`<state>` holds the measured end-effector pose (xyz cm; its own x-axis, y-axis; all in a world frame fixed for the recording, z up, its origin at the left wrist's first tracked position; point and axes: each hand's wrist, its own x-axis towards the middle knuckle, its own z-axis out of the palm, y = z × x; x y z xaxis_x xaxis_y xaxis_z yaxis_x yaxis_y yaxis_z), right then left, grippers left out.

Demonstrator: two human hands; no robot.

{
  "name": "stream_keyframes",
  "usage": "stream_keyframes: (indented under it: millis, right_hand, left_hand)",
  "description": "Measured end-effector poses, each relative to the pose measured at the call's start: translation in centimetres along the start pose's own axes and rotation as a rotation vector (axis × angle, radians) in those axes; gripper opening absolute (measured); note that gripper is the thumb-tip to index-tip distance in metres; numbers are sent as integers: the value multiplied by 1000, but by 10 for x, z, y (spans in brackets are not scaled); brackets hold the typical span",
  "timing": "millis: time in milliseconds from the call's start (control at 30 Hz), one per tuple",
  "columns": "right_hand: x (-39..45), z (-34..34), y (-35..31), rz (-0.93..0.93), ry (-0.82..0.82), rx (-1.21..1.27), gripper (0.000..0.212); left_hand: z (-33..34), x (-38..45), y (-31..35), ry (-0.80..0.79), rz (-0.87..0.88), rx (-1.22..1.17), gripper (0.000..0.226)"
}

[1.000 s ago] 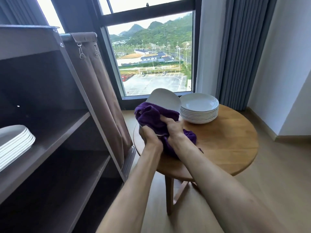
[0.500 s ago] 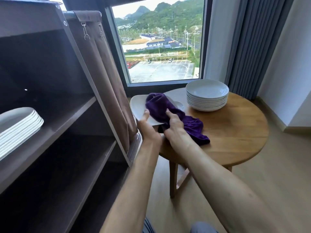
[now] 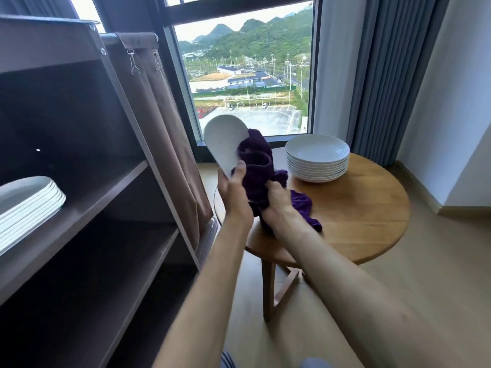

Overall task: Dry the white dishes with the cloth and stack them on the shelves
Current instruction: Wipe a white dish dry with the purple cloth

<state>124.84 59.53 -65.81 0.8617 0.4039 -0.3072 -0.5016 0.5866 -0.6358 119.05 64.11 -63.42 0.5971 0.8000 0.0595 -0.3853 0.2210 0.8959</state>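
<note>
Your left hand (image 3: 233, 187) pinches the tilted plate (image 3: 225, 140) mid-frame, right hand (image 3: 276, 200) grasping the cloth (image 3: 256, 166); hard rubbing could slip it free.

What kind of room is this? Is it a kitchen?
Probably not a kitchen, more likely a room high up in an apartment or hotel: a big window looks down on a car park and hills, with grey curtains, a small round wooden table and fabric-covered shelves.

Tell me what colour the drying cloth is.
Deep purple cloth, seen in the head view.
</note>
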Motion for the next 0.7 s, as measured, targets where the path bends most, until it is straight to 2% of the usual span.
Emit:
stream_keyframes:
  millis: [67,100,200,267,333,400,467,533,600,700]
  right_hand:
    - [-9,-3,13,15,-27,-27,24]
    - [-15,-7,17,14,-42,-48,31]
    - [-20,-15,31,32,-88,-60,52]
    - [-20,-15,34,29,-92,-70,70]
    - [-16,-13,34,-53,-57,-169,88]
    - [-16,-13,30,-135,-33,-316,105]
    - [-18,-11,24,-291,-6,-511,100]
    - [-18,-11,19,-519,22,-680,76]
    - [-16,-8,7,-654,45,-787,50]
    - [-7,5,-19,-721,32,-870,47]
  left_hand:
    - [7,1,-9,120,-15,-2,21]
    - [6,3,-10,138,-4,-6,24]
    - [2,3,-7,92,78,71,31]
    - [3,-1,-8,37,108,180,26]
    - [2,-2,-4,-10,142,268,11]
    - [0,-2,0,-22,165,314,13]
    - [-2,-6,6,-82,192,371,16]
    - [-2,-12,9,-177,219,454,20]
    - [-2,-19,13,-222,246,549,34]
    - [-6,-25,14,-219,222,599,35]
